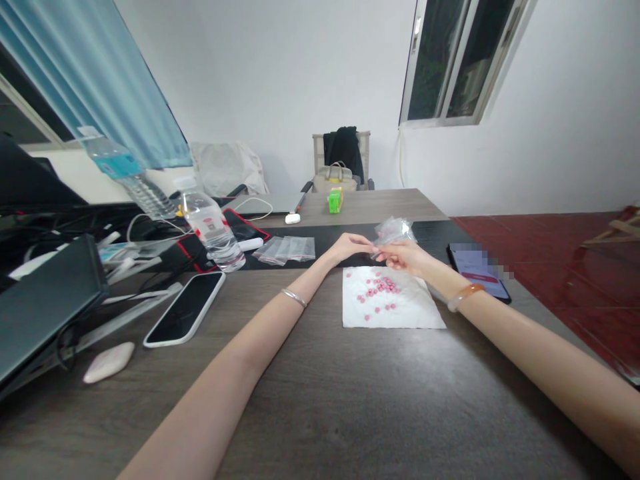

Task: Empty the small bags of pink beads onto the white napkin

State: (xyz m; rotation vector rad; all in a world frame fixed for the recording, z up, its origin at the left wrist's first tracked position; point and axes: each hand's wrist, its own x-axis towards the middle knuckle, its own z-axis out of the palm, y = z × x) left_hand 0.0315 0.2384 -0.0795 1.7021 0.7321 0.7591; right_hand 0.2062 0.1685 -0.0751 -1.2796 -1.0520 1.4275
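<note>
Just beyond the napkin edge (385,268), right grip (400,257) pinches clear bag (395,231); left grip (347,248) released.

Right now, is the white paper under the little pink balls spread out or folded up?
Spread out: the white paper sheet lies open and flat on the table, with the small pink balls scattered across it.

- From my feed, the left forearm (260,340) wears a thin silver bangle (294,298), a smooth, plain band at the wrist.
- The right forearm (540,360) wears a thick orange bangle (466,297), glossy like amber, with a paler cream stretch on the band.
- Both arms run bare up to where my view cuts off.
- The left hand (345,248) and right hand (403,257) are bare too, their fingernails (374,248) too small for me to read.
</note>
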